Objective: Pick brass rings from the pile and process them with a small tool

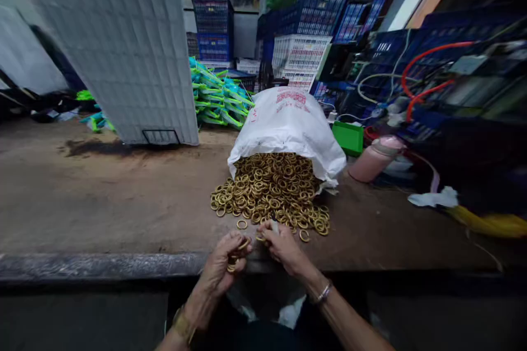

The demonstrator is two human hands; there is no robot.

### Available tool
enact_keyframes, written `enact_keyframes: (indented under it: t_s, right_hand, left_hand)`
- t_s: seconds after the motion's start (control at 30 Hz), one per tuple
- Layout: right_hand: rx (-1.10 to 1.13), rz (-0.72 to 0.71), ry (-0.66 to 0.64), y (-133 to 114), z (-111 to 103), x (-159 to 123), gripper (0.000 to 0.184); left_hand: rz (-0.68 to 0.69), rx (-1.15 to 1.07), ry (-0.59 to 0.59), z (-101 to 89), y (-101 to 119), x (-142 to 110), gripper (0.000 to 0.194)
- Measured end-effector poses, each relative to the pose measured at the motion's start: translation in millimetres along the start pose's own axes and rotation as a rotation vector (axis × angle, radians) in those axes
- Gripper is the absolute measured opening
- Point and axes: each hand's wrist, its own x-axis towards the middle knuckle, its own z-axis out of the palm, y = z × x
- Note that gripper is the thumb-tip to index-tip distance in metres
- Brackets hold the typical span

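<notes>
The left hand (230,260) is closed around several brass-coloured metal rings (233,261), partly hidden by its fingers, while the right hand (284,247) pinches another ring (261,237), its fingertips too blurred to read fully. Just beyond, a heap of such rings (274,189) spills from a white woven sack (288,120) whose inside is hidden.

This was a workshop or packing room, shown by the worn bench (123,197), stacked crates (302,55) at the far side, an open sack (288,120) spilling metal rings (275,181), and hoses (428,57) at right
</notes>
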Motion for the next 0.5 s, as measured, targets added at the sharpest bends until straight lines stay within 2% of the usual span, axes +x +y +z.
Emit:
enact_keyframes:
  t_s: [0.13,0.23,0.3,0.33,0.4,0.5]
  right_hand:
    - [0.008,-0.011,0.022,2.3,-5.9,-0.5,0.014]
    - [0.054,0.009,0.044,9.1,-14.2,-0.9,0.015]
    - [0.091,0.016,0.056,14.6,-20.0,-1.6,0.016]
    - [0.106,0.016,0.063,16.8,-22.4,-2.2,0.016]
    - [0.125,0.018,0.076,19.3,-25.6,-4.2,0.017]
    - [0.137,0.025,0.090,18.1,-27.1,-7.9,0.018]
  left_hand:
    - [-0.052,0.163,-0.069,8.4,-6.9,-21.1,0.020]
    - [-0.189,0.243,-0.164,7.3,-30.1,-32.6,0.016]
    - [-0.317,0.230,-0.164,0.5,-51.6,-32.7,0.013]
    - [-0.388,0.192,-0.116,-4.4,-62.5,-30.0,0.013]
    - [-0.550,0.072,0.105,-15.3,-81.7,-20.2,0.012]
    - [-0.551,0.035,0.250,-27.8,-100.5,-2.7,0.006]
